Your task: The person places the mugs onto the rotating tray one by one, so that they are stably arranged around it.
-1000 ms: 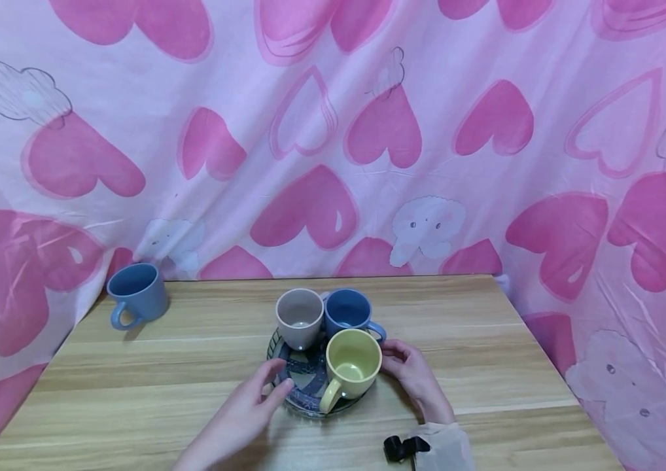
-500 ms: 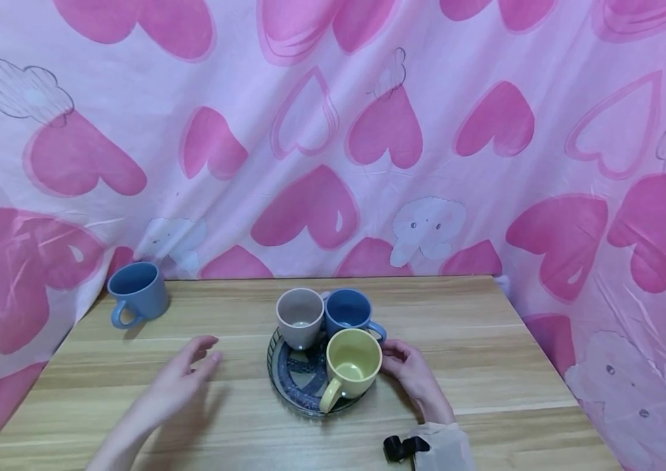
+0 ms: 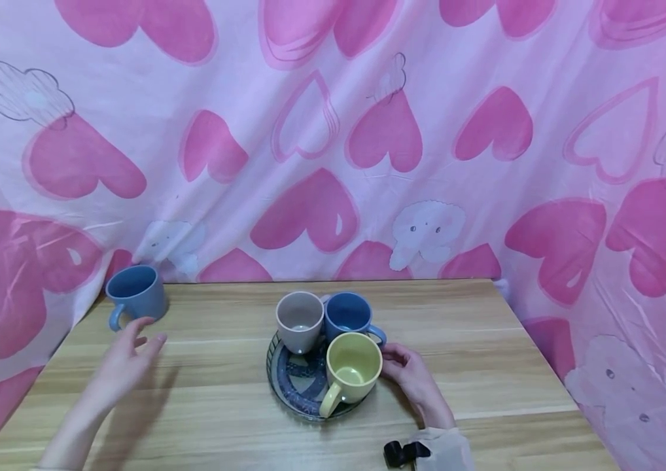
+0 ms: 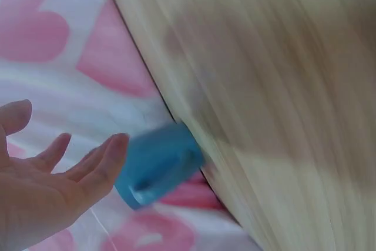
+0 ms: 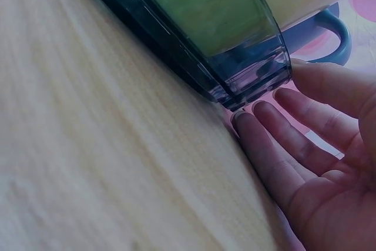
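Observation:
My left hand (image 3: 123, 363) reaches over the table's left side, fingers spread and holding nothing. It is close to a blue mug (image 3: 137, 292) standing at the far left corner; in the left wrist view the mug (image 4: 158, 163) is blurred beside the fingertips. With its fingertips, my right hand (image 3: 415, 379) touches the right side of a round glass dish (image 3: 286, 386). In the right wrist view the thumb and fingers lie loosely against the dish's outer wall (image 5: 258, 80). The dish bears a yellow mug (image 3: 354, 366), a greyish-pink cup (image 3: 300, 324) and a second blue mug (image 3: 347, 314).
A wooden table (image 3: 221, 418) carries everything. Pink heart-patterned cloth (image 3: 309, 131) hangs behind it and along both sides. The far left blue mug stands near the table's edge, its handle toward me. A black strap (image 3: 405, 453) sits on the right wrist.
My left hand has left the dish's left side and moved left and away from me, toward the lone blue mug. The right hand and the cups on the dish have stayed put.

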`<state>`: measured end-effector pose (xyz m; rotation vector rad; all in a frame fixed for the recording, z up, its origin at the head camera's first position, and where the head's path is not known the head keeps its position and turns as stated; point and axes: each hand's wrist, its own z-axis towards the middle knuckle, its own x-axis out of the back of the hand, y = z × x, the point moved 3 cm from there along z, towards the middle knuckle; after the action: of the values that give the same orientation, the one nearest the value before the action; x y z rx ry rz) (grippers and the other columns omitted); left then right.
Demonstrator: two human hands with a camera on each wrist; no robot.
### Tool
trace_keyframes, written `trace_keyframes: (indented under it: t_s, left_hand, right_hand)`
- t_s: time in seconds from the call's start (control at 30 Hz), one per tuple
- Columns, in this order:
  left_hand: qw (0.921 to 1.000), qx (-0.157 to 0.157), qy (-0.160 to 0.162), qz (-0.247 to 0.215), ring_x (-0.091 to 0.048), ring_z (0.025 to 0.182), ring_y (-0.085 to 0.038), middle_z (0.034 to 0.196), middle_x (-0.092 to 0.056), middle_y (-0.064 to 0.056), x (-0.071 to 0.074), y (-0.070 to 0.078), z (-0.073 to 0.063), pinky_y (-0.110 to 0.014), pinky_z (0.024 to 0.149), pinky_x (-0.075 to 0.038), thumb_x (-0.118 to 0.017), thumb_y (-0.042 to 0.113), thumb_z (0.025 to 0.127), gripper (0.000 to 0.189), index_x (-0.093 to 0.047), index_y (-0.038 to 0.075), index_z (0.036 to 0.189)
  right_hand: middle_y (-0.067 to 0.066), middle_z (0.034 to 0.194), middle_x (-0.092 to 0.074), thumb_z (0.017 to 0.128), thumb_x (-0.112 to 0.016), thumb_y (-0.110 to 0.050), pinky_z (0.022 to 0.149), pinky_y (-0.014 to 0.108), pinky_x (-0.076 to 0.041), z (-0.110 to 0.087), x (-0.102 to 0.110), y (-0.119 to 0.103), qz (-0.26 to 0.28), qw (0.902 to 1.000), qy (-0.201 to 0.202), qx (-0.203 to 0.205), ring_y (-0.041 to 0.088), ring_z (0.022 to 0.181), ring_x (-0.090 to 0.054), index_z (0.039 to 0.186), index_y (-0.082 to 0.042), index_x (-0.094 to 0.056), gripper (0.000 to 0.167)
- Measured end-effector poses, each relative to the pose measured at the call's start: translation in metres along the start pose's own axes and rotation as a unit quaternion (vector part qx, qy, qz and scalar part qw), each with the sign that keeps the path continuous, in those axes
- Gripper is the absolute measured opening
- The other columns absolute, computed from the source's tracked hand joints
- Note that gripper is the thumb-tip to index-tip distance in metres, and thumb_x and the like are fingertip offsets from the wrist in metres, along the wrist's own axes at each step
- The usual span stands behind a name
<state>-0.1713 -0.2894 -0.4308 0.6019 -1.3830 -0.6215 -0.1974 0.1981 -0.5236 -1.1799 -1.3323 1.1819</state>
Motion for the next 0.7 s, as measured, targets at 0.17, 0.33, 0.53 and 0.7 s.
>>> trace_keyframes:
  t_s: [0.17, 0.33, 0.53, 0.7]
  left_hand:
    - [0.9965, -0.016, 0.07, 0.042, -0.047, 0.103, -0.064, 0.122, -0.034, -0.047, 0.017, -0.017, 0.004, -0.07, 0.077, -0.045, -0.055, 0.023, 0.1, 0.06, -0.032, -0.02, 0.135]
    - [0.9919, 0.019, 0.103, 0.072, -0.042, 0.103, -0.062, 0.127, -0.027, -0.049, 0.028, -0.028, 0.007, -0.073, 0.08, -0.038, -0.054, 0.031, 0.1, 0.068, -0.029, -0.021, 0.136]
    - [0.9899, 0.066, 0.092, 0.085, -0.029, 0.115, -0.068, 0.136, -0.014, -0.051, 0.036, -0.045, 0.015, -0.079, 0.09, -0.028, -0.051, 0.04, 0.1, 0.083, -0.013, -0.021, 0.142]
    - [0.9932, 0.089, 0.066, 0.035, -0.031, 0.116, -0.064, 0.133, -0.019, -0.052, 0.038, -0.059, 0.024, -0.075, 0.09, -0.032, -0.046, 0.04, 0.101, 0.085, -0.006, -0.022, 0.143]
  right_hand:
    - [0.019, 0.107, -0.067, 0.085, -0.069, 0.004, 0.086, 0.025, -0.053, -0.001, 0.001, -0.002, 0.001, 1.0, -0.005, 0.002, 0.019, 0.096, -0.064, 0.116, 0.013, -0.06, 0.033]
    - [0.018, 0.107, -0.066, 0.086, -0.069, 0.005, 0.086, 0.025, -0.053, -0.002, 0.001, -0.004, 0.01, 0.9999, -0.001, -0.006, 0.02, 0.097, -0.064, 0.117, 0.013, -0.059, 0.034]
    - [0.019, 0.107, -0.066, 0.086, -0.068, 0.005, 0.086, 0.025, -0.053, -0.002, 0.0, -0.004, 0.012, 0.9999, -0.008, -0.001, 0.019, 0.096, -0.064, 0.117, 0.013, -0.059, 0.033]
    - [0.018, 0.107, -0.067, 0.086, -0.068, 0.004, 0.086, 0.025, -0.053, -0.002, 0.0, -0.003, 0.013, 0.9999, -0.008, 0.002, 0.019, 0.096, -0.064, 0.117, 0.013, -0.059, 0.034]
